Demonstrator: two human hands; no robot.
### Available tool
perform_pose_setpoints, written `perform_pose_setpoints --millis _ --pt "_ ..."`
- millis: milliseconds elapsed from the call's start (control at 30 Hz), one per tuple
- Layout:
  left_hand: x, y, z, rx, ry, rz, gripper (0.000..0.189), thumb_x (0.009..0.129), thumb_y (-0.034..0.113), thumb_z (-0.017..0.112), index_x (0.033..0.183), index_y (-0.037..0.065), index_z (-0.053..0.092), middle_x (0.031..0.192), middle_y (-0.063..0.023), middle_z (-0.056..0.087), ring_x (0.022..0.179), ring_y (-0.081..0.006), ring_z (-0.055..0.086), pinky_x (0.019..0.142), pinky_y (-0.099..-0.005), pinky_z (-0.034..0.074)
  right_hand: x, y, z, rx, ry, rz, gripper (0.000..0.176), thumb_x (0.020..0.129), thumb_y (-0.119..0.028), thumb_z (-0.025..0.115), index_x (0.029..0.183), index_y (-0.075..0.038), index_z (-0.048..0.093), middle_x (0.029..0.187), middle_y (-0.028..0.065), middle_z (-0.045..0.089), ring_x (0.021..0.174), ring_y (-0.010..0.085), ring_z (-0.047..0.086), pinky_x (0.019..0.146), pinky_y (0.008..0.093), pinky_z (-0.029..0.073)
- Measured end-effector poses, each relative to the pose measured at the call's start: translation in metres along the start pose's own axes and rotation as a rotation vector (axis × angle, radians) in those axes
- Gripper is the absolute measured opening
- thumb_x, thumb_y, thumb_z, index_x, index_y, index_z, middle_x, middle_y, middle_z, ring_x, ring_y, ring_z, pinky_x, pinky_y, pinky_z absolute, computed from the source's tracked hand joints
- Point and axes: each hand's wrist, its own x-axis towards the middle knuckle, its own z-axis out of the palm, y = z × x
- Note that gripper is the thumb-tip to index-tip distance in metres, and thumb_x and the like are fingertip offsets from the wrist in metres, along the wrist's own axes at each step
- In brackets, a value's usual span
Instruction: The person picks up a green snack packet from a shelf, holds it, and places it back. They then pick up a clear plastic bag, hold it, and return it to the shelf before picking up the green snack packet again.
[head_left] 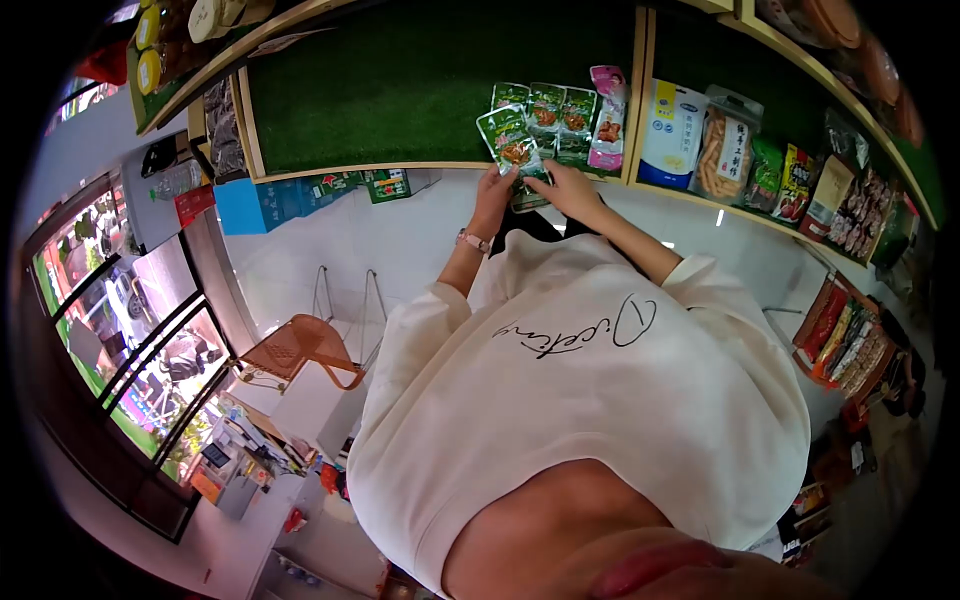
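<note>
My left hand (492,192), with a band around its wrist, grips the lower edge of a green snack packet (510,138) that has a food picture on its front. The packet is held tilted over the shelf's front edge. My right hand (566,189) is closed beside it, its fingers on another green packet (528,197) low between my hands; part of that packet is hidden. Just behind, similar green snack packets (546,105) stand in rows on the green-lined shelf (430,95). A pink snack packet (608,118) lies to their right.
A wooden divider (637,95) separates the shelf sections. Right of it are a white-and-blue bag (671,133), a clear bag of snack sticks (724,150) and several other packets. Below left are a blue box (250,206) and a brown basket (298,346).
</note>
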Motion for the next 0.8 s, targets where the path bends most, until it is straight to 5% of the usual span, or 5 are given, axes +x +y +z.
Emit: perform_pose_setpoints --millis 267,333,500,700,800 --pt "0.117 -0.031 -0.115 0.407 0.131 0.033 0.012 0.082 0.016 0.055 0.089 0.006 0.055 0.070 0.0026 0.053 0.062 -0.0040 0.045 0.053 -0.0224 0.036 0.071 0.052 0.078 -0.005 0.020 0.053 0.025 0.075 -0.028 0.055 0.091 -0.008 0.055 0.079 0.0097 0.058 0.077 0.0283 0.056 0.065 0.0367 0.045" --pt "0.129 -0.002 -0.118 0.546 0.127 0.082 0.018 0.079 0.018 0.059 0.072 0.003 0.052 0.053 0.0049 0.033 0.048 -0.0059 0.031 0.044 -0.0273 0.028 0.086 0.055 0.098 -0.206 0.085 -0.005 0.027 0.075 -0.026 0.054 0.095 -0.009 0.056 0.091 0.0097 0.057 0.085 0.0281 0.055 0.071 0.0362 0.045" --pt "0.189 -0.023 -0.172 0.739 0.112 0.030 0.021 0.077 0.019 0.061 0.079 -0.001 0.054 0.052 0.0018 0.039 0.048 -0.0075 0.032 0.045 -0.0278 0.028 0.121 0.064 0.145 -0.448 0.010 0.027 0.031 0.073 -0.022 0.055 0.102 -0.013 0.054 0.124 0.0055 0.039 0.106 0.0260 0.042 0.084 0.0417 0.039" --pt "0.201 -0.033 -0.179 0.761 0.122 0.024 0.025 0.076 0.021 0.062 0.083 -0.002 0.055 0.055 -0.0041 0.049 0.049 -0.0125 0.040 0.047 -0.0314 0.032 0.112 0.041 0.184 -0.446 0.181 0.269 0.036 0.072 -0.020 0.055 0.108 -0.016 0.051 0.125 0.0052 0.039 0.114 0.0270 0.037 0.090 0.0413 0.034" --pt "0.198 -0.016 -0.167 1.007 0.151 0.054 0.031 0.077 0.028 0.060 0.081 -0.003 0.053 0.064 -0.0157 0.056 0.058 -0.0275 0.055 0.054 -0.0381 0.042 0.089 0.038 0.195 -0.429 0.176 0.297 0.037 0.072 -0.022 0.055 0.108 -0.016 0.050 0.125 0.0057 0.038 0.116 0.0283 0.034 0.093 0.0421 0.031"
